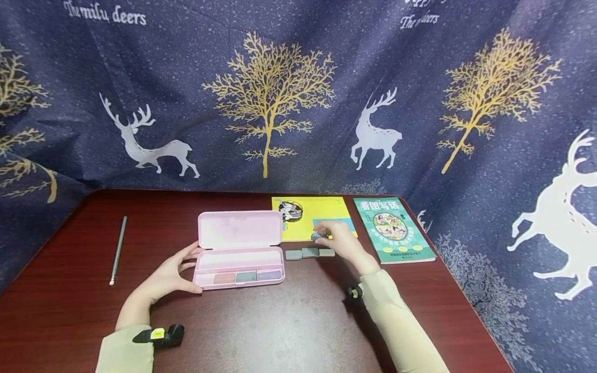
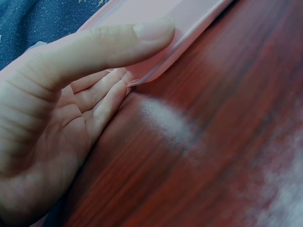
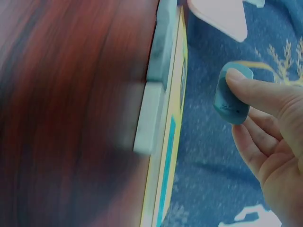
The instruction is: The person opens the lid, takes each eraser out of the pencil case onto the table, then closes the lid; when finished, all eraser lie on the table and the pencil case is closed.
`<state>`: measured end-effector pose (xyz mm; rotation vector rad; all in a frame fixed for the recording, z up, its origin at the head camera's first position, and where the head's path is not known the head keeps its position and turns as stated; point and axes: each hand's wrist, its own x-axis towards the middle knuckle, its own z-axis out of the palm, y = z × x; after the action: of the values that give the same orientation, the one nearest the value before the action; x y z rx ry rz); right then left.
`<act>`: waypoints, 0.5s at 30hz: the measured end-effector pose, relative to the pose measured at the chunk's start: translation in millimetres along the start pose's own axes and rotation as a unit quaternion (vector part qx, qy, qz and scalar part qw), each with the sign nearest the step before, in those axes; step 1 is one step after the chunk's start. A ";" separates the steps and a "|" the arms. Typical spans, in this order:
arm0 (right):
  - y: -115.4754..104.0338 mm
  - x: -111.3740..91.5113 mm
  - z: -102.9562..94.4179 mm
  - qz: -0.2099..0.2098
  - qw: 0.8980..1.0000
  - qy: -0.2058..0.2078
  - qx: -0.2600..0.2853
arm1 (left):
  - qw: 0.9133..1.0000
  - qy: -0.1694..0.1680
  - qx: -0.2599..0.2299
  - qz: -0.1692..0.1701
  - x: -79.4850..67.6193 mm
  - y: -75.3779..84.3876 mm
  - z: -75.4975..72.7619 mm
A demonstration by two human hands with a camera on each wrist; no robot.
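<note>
A pink pencil case (image 1: 240, 230) lies with its lid raised on the table. Its front compartment holds a pinkish eraser (image 1: 225, 278), a green eraser (image 1: 246, 276) and a purplish eraser (image 1: 269, 275). My left hand (image 1: 164, 278) grips the case's left end, thumb at the front corner and fingers along the side. Above the yellow book, my right hand (image 1: 344, 242) pinches a rounded blue eraser (image 3: 232, 94) between thumb and fingers. Just below that hand, greyish-green erasers (image 1: 310, 252) sit in a row right of the case.
A yellow book (image 1: 308, 207) lies behind the row of erasers, and a green book (image 1: 394, 230) lies to its right. On the left is a pencil (image 1: 119, 248). A dark blue patterned cloth (image 1: 298, 114) hangs behind the table (image 1: 289, 331).
</note>
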<state>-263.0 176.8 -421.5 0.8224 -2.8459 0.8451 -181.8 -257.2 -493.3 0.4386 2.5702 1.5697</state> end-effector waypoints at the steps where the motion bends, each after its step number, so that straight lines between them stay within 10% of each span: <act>1: 2.4 -1.8 -2.5 0.009 1.000 -0.001 0.005 | 1.000 0.001 -0.002 0.000 -0.2 0.1 0.0; 15: 46.3 -21.5 -24.9 0.052 0.998 -0.032 0.005 | 1.000 0.001 -0.003 -0.001 -0.9 0.6 0.3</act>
<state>-270.4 232.8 -427.4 0.7210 -2.9648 0.8598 -180.7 -257.0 -492.9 0.4337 2.5657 1.5764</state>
